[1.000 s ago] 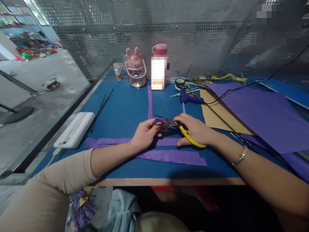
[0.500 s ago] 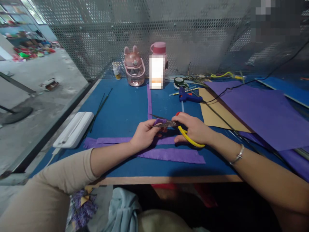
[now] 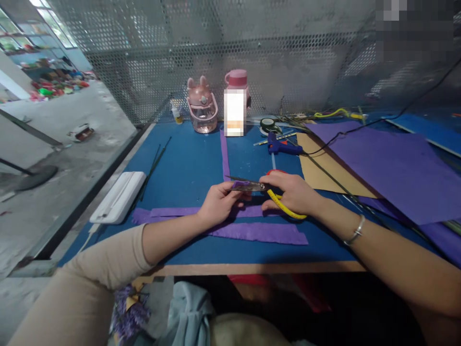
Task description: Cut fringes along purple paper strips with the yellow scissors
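Observation:
My left hand (image 3: pixel 219 203) pinches a small folded piece of purple paper (image 3: pixel 240 184) above the blue tabletop. My right hand (image 3: pixel 290 192) grips scissors (image 3: pixel 275 199) with yellow and red handles. Their dark blades lie apart around the purple piece, pointing left. Beneath my hands, a purple strip (image 3: pixel 257 232) lies near the table's front, with another purple strip (image 3: pixel 173 211) behind it, partly covered by my left forearm. A narrow purple strip (image 3: pixel 224 156) runs away from me beyond my hands.
A white power strip (image 3: pixel 118 197) stands left on the blue table (image 3: pixel 187 180). Behind are a pink bottle (image 3: pixel 202 108) and a blurred phone-like shape (image 3: pixel 235 111). A blue glue gun (image 3: pixel 284 145) and purple sheets (image 3: pixel 385 163) lie right; its cord crosses them.
The view has shifted slightly, moving the scene a little right and down. The scissor blades sit closer together at the purple piece than before.

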Available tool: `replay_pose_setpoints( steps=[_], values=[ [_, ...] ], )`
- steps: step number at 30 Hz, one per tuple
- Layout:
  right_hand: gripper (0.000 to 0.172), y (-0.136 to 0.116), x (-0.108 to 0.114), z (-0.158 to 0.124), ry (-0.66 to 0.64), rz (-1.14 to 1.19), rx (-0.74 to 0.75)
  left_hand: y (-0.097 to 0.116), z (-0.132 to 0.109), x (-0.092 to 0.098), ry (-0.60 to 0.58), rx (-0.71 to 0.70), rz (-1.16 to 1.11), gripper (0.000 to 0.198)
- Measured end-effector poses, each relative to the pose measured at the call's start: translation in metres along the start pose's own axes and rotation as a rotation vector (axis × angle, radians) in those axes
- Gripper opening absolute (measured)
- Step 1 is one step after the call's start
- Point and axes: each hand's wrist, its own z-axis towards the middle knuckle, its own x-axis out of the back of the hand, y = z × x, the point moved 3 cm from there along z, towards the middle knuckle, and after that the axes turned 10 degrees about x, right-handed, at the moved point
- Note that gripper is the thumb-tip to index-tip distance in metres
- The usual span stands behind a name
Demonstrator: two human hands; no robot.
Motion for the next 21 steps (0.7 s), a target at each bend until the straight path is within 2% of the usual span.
replay_pose_setpoints(
  steps=[8,14,17,19,21],
  values=[
    [0.05,0.0019,-0.0004,-0.0013,0.06,-0.02,0.014,0.0004,0.0011,0.0015,0.001,0.031,0.018,0.043],
    [0.044,0.0039,-0.0017,-0.0014,0.09,-0.019,0.051,-0.0013,0.0008,0.0031,0.055,0.005,0.044,0.041],
    [0.043,0.0054,-0.0016,-0.0003,0.083,0.002,0.012,-0.002,0.0008,0.0035,0.051,0.005,0.039,0.04],
    [0.048,0.0056,-0.0009,0.0004,0.045,-0.006,-0.031,-0.0022,0.0011,0.0038,0.04,0.011,0.028,0.041],
    [0.061,0.0044,0.0,0.0007,-0.017,-0.026,-0.055,-0.0023,0.0017,0.0047,0.046,0.015,0.008,0.042]
  ],
)
